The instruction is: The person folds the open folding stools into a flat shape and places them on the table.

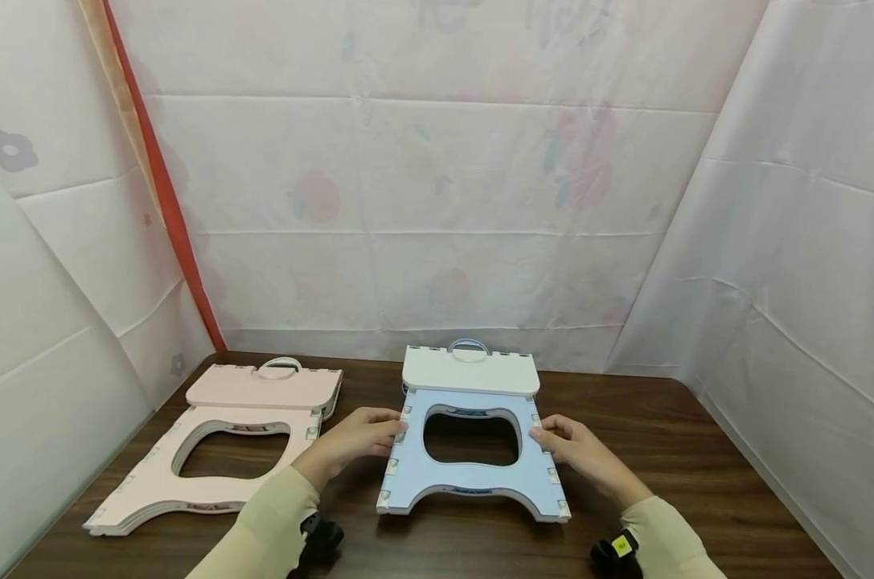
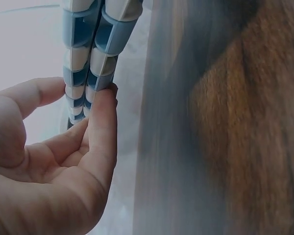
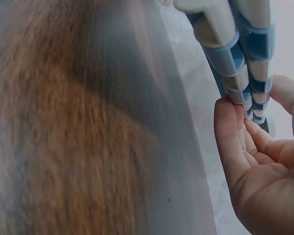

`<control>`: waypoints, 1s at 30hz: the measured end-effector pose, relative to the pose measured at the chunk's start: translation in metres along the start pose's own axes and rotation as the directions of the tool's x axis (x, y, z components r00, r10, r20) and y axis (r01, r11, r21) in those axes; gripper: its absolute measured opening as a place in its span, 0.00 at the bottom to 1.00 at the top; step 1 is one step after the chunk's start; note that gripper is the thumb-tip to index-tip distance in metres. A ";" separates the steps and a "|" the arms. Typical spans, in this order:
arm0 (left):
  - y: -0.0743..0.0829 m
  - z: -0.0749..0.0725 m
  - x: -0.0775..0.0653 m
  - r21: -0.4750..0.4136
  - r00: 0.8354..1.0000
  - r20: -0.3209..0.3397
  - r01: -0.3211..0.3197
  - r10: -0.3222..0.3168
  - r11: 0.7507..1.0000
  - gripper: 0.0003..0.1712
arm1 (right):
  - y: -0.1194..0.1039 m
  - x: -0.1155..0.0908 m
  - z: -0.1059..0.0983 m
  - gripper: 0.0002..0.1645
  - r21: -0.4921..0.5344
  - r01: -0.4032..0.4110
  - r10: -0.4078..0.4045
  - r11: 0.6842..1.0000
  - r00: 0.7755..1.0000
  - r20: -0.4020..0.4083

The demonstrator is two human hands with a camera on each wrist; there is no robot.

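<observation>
A folded step stool [image 1: 473, 476], light blue with a white top panel and a small carrying handle, is in the middle of the head view. My left hand [image 1: 364, 441] pinches its left edge, thumb on the upper face and fingers beneath. On the opposite edge my right hand [image 1: 577, 450] grips it the same way. Both wrist views show the stool's hinged side edge [image 2: 81, 29] in blue and white segments, two layers lying close together. There the right hand's fingers [image 3: 230, 132] reach under the edge, and the table shows below it.
A pink folded step stool [image 1: 154, 458] lies flat on the dark wooden table [image 1: 646, 418], left of my left forearm. White printed sheets [image 1: 437, 201] hang behind and along both sides. A red strip [image 1: 165, 185] runs down the back left corner.
</observation>
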State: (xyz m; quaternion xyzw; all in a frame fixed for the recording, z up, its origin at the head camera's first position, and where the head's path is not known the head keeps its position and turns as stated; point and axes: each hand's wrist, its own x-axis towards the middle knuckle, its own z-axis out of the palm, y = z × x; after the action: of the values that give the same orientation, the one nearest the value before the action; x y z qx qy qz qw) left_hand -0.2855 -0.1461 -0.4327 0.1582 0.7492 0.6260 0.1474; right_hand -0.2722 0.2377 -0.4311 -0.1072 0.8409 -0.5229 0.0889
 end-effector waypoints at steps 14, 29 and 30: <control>-0.001 0.014 0.011 -0.032 1.000 0.019 -0.010 0.010 0.999 0.30 | 0.006 -0.007 -0.013 0.29 -0.059 -0.055 0.050 0.997 0.996 -0.079; 0.003 0.035 0.029 -0.055 0.999 0.046 -0.012 0.014 0.998 0.30 | 0.011 -0.020 -0.036 0.30 -0.031 -0.108 0.102 0.994 0.985 -0.140; 0.003 0.037 0.030 -0.065 0.999 0.050 -0.010 0.013 0.998 0.30 | 0.011 -0.021 -0.037 0.30 -0.032 -0.113 0.108 0.993 0.984 -0.144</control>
State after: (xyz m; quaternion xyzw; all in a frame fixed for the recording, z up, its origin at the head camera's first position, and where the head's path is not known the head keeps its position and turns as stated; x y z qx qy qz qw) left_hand -0.2969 -0.1004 -0.4369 0.1735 0.7238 0.6465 0.1677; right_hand -0.2626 0.2804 -0.4239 -0.0245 0.8600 -0.5066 0.0556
